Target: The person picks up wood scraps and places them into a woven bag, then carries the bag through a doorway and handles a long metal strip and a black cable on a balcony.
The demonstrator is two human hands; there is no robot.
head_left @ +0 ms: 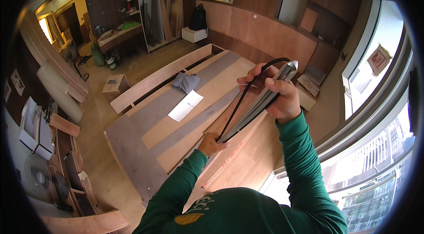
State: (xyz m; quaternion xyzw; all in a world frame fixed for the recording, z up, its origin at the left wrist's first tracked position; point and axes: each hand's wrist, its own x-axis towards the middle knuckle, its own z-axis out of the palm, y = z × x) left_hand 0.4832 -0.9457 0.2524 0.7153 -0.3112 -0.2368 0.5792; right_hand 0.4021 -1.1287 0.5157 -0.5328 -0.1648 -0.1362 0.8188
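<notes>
A long silver metal profile (254,115) slants up in front of me, its bare end at the upper right. My right hand (285,97) is closed round it near that end, thumb along the metal. A thin black strip (235,109), cord-like, bows over the right fingers and runs down beside the profile. Lower down, my left hand (211,145) grips the profile and the strip together. Whether the strip is fixed to the profile, I cannot tell. Below both hands lies a low wooden platform (154,139) with grey and tan panels.
A white sheet (185,106) and a grey cloth (185,82) rest on the platform. Beyond stand a wooden box (115,83) and a black backpack (197,17) on a white block. Large windows (375,145) line the right side; a fan (37,174) stands lower left.
</notes>
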